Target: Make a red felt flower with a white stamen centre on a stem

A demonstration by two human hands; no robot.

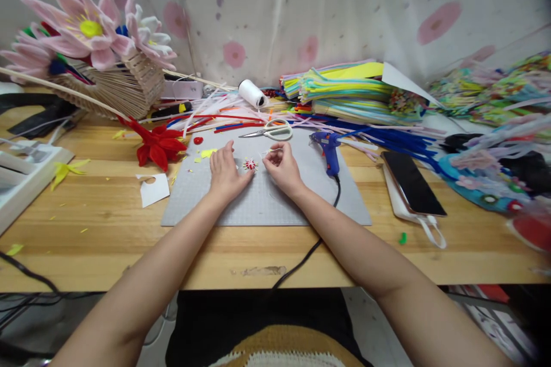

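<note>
Left hand: laid low over the grey cutting mat, fingers extended and fairly wide, thumb reaching out toward the right. Thumb tip sits just beside a small red-and-white piece; from where I stand I cannot tell whether they touch.

Right hand: thumb and fingertips drawn together in a narrow pinch, with a fine white thread showing at the tips.

Position of the red-and-white piece: on the mat, between the two hands, with pale ends radiating around it.

Also on the mat: scissors at the far edge, blades pointing left; a blue glue gun to the right, its cord running down over the near edge of the wooden worktop; yellow scraps just beyond the left fingers; a red disc near the far left corner.

Beyond the mat: a white thread spool lying tilted, bundled pipe cleaners.

Lettering: any on the glue gun is too small to read.
</note>
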